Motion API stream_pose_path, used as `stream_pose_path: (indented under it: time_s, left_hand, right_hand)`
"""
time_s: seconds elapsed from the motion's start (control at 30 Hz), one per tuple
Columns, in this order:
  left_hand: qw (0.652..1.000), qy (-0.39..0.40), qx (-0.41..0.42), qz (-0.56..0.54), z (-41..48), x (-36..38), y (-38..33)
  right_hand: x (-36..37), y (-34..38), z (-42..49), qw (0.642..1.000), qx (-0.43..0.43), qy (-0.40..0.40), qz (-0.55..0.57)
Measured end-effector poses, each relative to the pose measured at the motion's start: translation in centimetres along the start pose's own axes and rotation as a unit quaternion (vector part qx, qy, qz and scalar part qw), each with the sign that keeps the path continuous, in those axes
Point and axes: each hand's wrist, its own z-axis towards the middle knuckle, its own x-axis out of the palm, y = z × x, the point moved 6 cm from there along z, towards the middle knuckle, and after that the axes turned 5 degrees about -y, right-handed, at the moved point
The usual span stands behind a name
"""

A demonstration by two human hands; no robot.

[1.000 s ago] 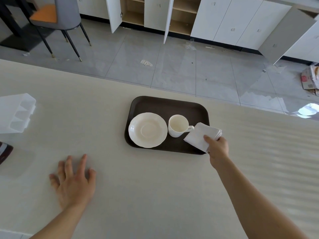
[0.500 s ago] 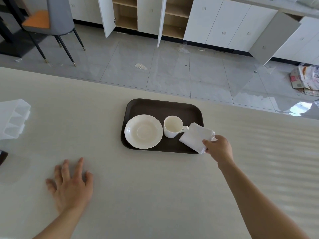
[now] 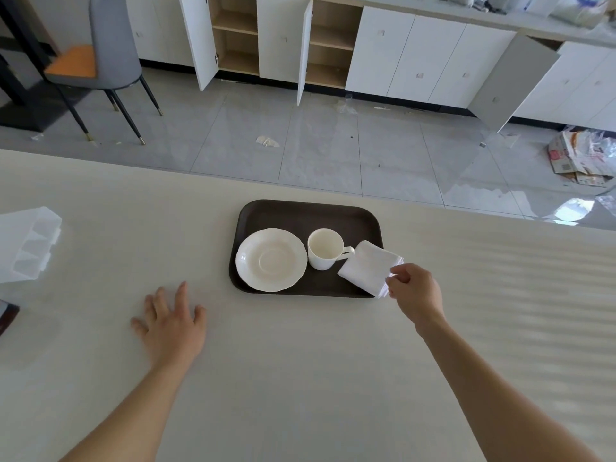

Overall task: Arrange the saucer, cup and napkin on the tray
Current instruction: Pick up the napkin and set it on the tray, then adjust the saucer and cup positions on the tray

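A dark brown tray (image 3: 300, 211) lies on the pale table. A white saucer (image 3: 271, 259) sits on its left half. Just right of the saucer stands an empty white cup (image 3: 324, 248), upright, its handle pointing right. A folded white napkin (image 3: 366, 266) lies tilted over the tray's right front corner and touches the cup handle. My right hand (image 3: 416, 290) pinches the napkin's near right corner and hides that edge. My left hand (image 3: 171, 323) rests flat on the table, fingers spread, to the left of and nearer than the tray.
A clear plastic organiser (image 3: 26, 243) sits at the table's left edge, with a dark object (image 3: 6, 316) below it. The table's far edge runs just behind the tray. Beyond it are the tiled floor, a chair (image 3: 100, 61) and open cabinets (image 3: 283, 38).
My right hand has drawn back slightly toward the napkin's near right corner, and the napkin has settled lower on the tray. My left hand stays flat on the table.
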Motion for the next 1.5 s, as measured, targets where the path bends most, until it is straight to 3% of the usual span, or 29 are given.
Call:
stream_pose_path:
  time_s: [0.17,0.53,0.63,0.77,0.83,0.93,1.3,1.5]
  left_hand:
    - [0.999,0.032,-0.034,0.005,2.4,1.9,-3.1]
    - [0.998,-0.004,-0.057,0.027,2.7,3.7,-3.1]
    - [0.998,-0.010,-0.057,0.030,2.7,3.6,-3.1]
    - [0.998,-0.025,-0.058,0.029,2.7,3.4,-3.2]
    - [0.997,-0.032,-0.055,0.034,2.6,3.2,-3.3]
    - [0.997,-0.037,-0.056,0.032,2.6,2.9,-3.4]
    - [0.997,-0.040,-0.066,0.032,2.7,2.9,-3.4]
    - [0.996,-0.036,-0.072,0.044,2.6,3.1,-3.2]
  right_hand:
    - [1.3,4.1,1.4,0.998,-0.065,0.021,-0.018]
    - [6.8,17.0,6.5,0.966,-0.244,0.077,-0.037]
    - [10.8,19.0,7.0,0.935,-0.285,0.163,-0.132]
    - [16.6,20.1,6.6,0.861,-0.338,0.275,-0.263]
    - [18.8,20.1,6.4,0.822,-0.352,0.309,-0.324]
    - [20.8,20.2,6.4,0.800,-0.362,0.335,-0.343]
    - [22.8,19.5,7.6,0.802,-0.346,0.356,-0.332]
    - [22.4,19.8,9.4,0.832,-0.335,0.325,-0.299]
